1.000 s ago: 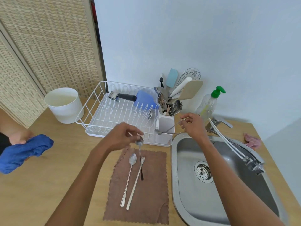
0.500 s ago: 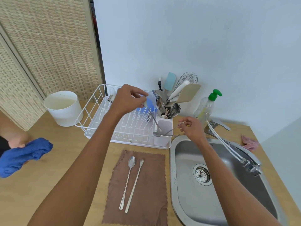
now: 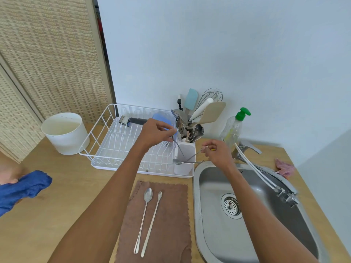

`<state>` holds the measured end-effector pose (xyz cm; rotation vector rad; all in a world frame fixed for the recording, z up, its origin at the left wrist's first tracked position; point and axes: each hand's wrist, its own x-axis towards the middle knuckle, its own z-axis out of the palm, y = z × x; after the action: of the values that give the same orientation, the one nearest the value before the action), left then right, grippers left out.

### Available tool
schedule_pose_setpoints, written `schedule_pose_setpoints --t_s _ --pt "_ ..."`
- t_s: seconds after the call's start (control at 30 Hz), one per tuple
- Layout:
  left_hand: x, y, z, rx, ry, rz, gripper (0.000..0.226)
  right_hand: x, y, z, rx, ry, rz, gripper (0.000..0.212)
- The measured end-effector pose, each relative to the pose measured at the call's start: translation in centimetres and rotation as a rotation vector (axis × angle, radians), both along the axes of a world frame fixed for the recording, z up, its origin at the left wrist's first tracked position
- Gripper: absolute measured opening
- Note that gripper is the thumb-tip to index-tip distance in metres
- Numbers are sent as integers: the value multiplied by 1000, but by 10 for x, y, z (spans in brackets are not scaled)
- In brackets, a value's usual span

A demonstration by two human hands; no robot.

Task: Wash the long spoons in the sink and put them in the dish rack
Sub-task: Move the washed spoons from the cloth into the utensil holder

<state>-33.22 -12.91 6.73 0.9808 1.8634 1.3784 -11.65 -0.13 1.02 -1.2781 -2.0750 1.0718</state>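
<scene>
While the left hand (image 3: pixel 157 132) has gone from the cloth (image 3: pixel 171 224) up over the rack (image 3: pixel 117 145), two spoons (image 3: pixel 146 215) stay behind.
It pinches the lifted spoon (image 3: pixel 178 147) by the handle, beside the holder (image 3: pixel 185 168). The right hand (image 3: pixel 218 152) pinches a second spoon (image 3: pixel 177 161) at the sink's (image 3: pixel 214 234) far-left corner. Nothing looks washed yet. Where the handles cross, I can't tell one spoon from two. A blue rag (image 3: pixel 24 186) is cut off at the left.

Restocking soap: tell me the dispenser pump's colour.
Green, on the soap bottle's pump, head view.
</scene>
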Motion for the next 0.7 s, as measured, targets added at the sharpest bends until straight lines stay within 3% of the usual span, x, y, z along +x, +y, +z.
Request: schedule_pose_setpoints --t_s 0.37,0.7 --pt "12 20 -36 -17 -75 140 26 -3 8 -3 39 -38 27 15" --pt "24 29 -64 -107 54 240 34 -7 10 -5 -1 -7 4 16"
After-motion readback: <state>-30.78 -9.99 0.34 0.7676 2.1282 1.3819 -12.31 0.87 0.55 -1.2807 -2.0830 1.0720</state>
